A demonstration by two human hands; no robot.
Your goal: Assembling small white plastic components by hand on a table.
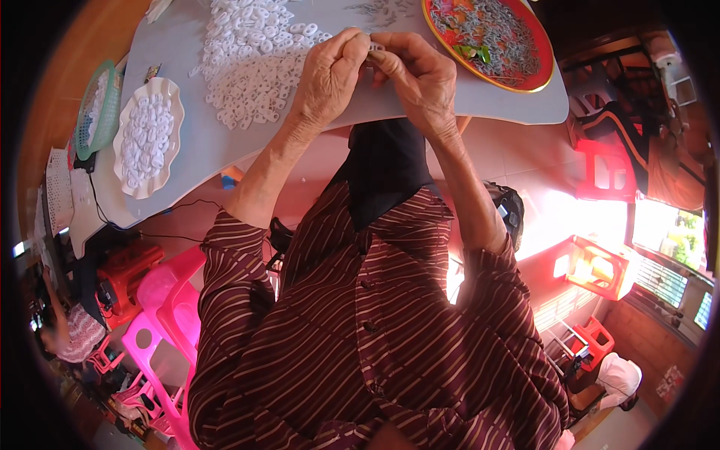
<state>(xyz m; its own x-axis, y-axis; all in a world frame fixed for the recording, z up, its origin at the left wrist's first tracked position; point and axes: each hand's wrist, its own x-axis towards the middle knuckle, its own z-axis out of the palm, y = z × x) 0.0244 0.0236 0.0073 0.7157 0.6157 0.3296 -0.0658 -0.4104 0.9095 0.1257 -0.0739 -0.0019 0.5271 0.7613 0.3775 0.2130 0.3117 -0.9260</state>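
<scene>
Above the table's near edge, my left hand (330,79) and my right hand (421,81) meet with fingers pinched together. A small white plastic piece (376,46) shows between the fingertips; the fingers cover most of it. Left of my hands lies a heap of white oval plastic pieces with holes (238,34), and in front of it a spread of smaller white pieces (251,90). To the right, a round red tray with a yellow rim (541,81) holds many thin grey pieces and something green (474,54).
A white wavy-edged dish (177,112) of white oval pieces stands at the table's left, beside a green basket (112,97). A dark cable (101,210) hangs there. Pink chairs (161,315) and red stools (600,266) stand around. Another person (619,375) is at lower right.
</scene>
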